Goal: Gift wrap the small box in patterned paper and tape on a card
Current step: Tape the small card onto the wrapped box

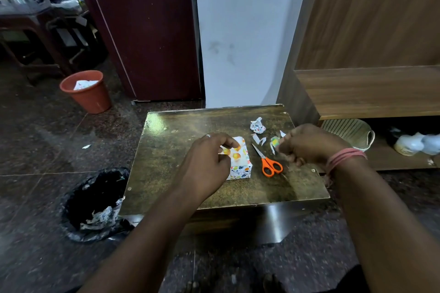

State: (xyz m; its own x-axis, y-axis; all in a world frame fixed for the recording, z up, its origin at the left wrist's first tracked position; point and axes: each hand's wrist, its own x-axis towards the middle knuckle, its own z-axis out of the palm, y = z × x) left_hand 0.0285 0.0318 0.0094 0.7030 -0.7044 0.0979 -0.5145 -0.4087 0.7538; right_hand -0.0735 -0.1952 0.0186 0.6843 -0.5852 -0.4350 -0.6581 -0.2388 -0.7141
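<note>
from the head view, the left hand (207, 164) hovered over the wrapped box (239, 162) on the tabletop (171, 166), its grip pinching a small card (232, 152) printed with orange balls against the box top. just right of that grip lay orange-handled scissors (267, 160). beyond them the right hand (307, 146) was curled, blurred; whether its grip held anything, i could not tell. paper scraps (257, 125) lay beside it.
</note>
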